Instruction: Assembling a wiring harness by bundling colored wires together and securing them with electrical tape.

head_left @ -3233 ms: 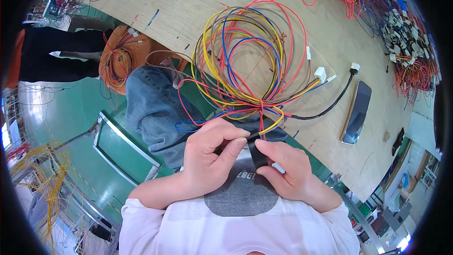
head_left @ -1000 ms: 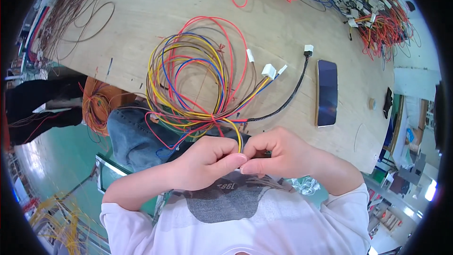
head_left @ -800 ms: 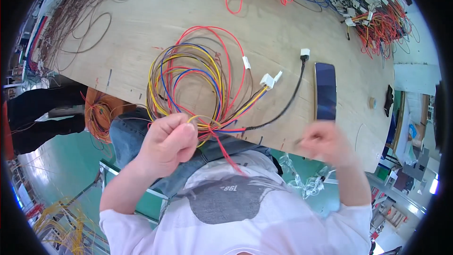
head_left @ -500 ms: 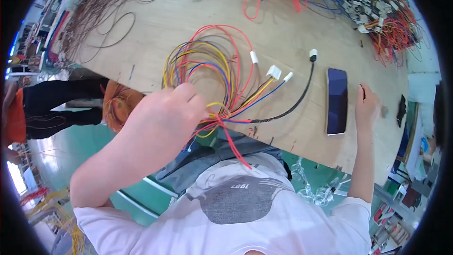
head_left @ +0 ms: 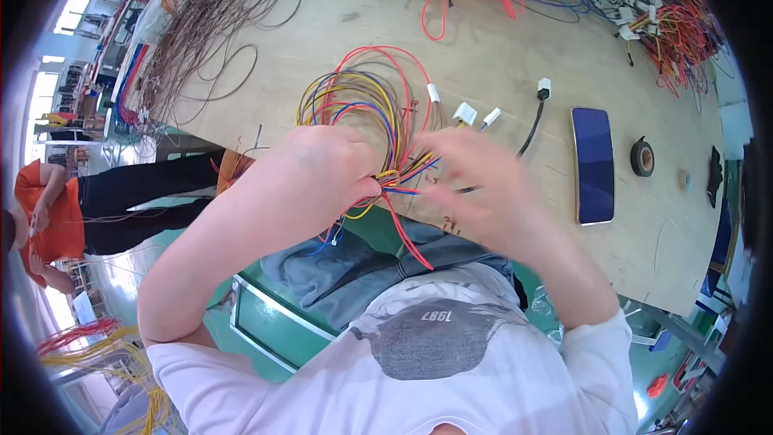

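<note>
My left hand (head_left: 334, 165) is closed on a wire harness (head_left: 385, 125) near the table's front edge, at the point where its wires gather. Yellow, red, blue and grey-brown wires form a coil beyond the hand. Over the branches to the right hovers my right hand (head_left: 475, 181), blurred, its thumb and fingers apart; I make out nothing between them. Past it lie the harness ends: a white block connector (head_left: 465, 113), a small white connector (head_left: 492, 118), and a black-sleeved branch with a white-and-black connector (head_left: 544, 87). Red wire ends (head_left: 412, 246) hang over the edge.
Right of the harness lie a phone (head_left: 593, 165) and a black tape roll (head_left: 642, 157). Heaped wires with white connectors (head_left: 636, 0) fill the far right; thin brown wires (head_left: 213, 28) spread at far left. A person in orange (head_left: 56, 213) stands beyond the table's left side.
My right hand has moved left from beside the phone to the harness, uncovering the tape roll. My left hand stays on the bundle. The whole view has shifted somewhat.
</note>
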Action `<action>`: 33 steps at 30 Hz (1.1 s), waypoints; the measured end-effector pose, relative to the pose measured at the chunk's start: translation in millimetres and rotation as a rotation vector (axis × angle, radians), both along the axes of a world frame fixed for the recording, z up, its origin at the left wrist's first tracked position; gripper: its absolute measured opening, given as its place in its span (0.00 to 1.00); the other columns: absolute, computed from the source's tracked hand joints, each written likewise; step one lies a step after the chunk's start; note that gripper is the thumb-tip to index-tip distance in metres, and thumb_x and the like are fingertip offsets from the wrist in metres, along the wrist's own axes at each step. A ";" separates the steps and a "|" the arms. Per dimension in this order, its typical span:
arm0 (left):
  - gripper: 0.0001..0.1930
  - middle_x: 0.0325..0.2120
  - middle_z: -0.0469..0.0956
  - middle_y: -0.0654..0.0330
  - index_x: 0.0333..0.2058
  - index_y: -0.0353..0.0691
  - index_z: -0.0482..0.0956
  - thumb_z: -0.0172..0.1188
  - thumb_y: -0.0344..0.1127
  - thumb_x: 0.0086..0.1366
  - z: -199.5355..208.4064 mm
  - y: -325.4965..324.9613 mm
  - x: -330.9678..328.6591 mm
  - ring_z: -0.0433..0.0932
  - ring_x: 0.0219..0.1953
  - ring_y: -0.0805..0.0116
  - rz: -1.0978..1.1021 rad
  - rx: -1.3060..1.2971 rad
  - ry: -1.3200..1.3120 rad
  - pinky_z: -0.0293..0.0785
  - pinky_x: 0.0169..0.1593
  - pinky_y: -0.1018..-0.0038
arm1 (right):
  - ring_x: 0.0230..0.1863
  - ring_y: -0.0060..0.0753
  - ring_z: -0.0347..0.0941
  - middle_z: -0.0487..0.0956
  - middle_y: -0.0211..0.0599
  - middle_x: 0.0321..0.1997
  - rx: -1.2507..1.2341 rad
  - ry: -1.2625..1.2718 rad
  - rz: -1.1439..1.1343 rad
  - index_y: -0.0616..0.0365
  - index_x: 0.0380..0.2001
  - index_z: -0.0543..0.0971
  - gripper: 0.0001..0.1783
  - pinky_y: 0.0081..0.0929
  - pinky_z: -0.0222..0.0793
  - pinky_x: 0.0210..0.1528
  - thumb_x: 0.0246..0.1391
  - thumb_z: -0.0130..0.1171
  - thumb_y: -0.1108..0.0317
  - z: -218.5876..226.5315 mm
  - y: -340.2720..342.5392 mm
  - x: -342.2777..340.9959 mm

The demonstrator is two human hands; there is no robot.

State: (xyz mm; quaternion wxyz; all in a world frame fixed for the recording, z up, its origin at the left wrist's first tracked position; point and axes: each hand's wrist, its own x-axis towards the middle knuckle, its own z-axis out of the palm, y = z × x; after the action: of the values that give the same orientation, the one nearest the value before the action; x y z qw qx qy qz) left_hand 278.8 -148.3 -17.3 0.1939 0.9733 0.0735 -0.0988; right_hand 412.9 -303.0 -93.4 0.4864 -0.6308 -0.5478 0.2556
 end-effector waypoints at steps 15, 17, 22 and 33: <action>0.08 0.29 0.71 0.56 0.27 0.36 0.73 0.56 0.34 0.48 -35.3 10.8 -33.2 0.72 0.34 0.62 -0.361 0.694 -0.289 0.70 0.45 0.65 | 0.29 0.41 0.70 0.72 0.41 0.24 -0.073 0.071 0.213 0.64 0.25 0.74 0.05 0.31 0.65 0.31 0.46 0.55 0.72 -6.1 47.8 -15.9; 0.09 0.30 0.70 0.55 0.28 0.36 0.73 0.55 0.34 0.48 -37.0 16.0 -31.0 0.71 0.36 0.61 -0.393 0.735 -0.311 0.68 0.48 0.63 | 0.29 0.39 0.70 0.72 0.41 0.24 -0.087 0.135 0.202 0.64 0.25 0.74 0.06 0.30 0.65 0.30 0.47 0.54 0.72 -8.5 49.3 -16.1; 0.14 0.34 0.71 0.56 0.32 0.40 0.76 0.60 0.42 0.49 -58.3 2.1 -33.1 0.69 0.40 0.60 0.277 0.461 -1.065 0.63 0.46 0.63 | 0.28 0.32 0.70 0.72 0.40 0.24 -0.081 0.260 0.041 0.66 0.26 0.73 0.06 0.26 0.64 0.30 0.49 0.52 0.72 -17.8 45.6 -17.6; 0.05 0.19 0.72 0.63 0.22 0.32 0.76 0.59 0.27 0.54 -85.9 -31.8 -18.3 0.69 0.23 0.78 0.751 -0.868 -0.810 0.65 0.27 0.82 | 0.30 0.33 0.68 0.71 0.38 0.26 -0.016 0.331 0.118 0.63 0.30 0.73 0.07 0.26 0.64 0.34 0.50 0.53 0.70 -31.1 26.8 -17.8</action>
State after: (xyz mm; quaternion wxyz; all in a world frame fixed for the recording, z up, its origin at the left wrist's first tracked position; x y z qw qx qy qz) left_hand 260.5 -180.1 -103.2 0.5981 0.6770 0.2804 0.3247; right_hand 395.1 -276.2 -124.6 0.5490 -0.5509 -0.4942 0.3884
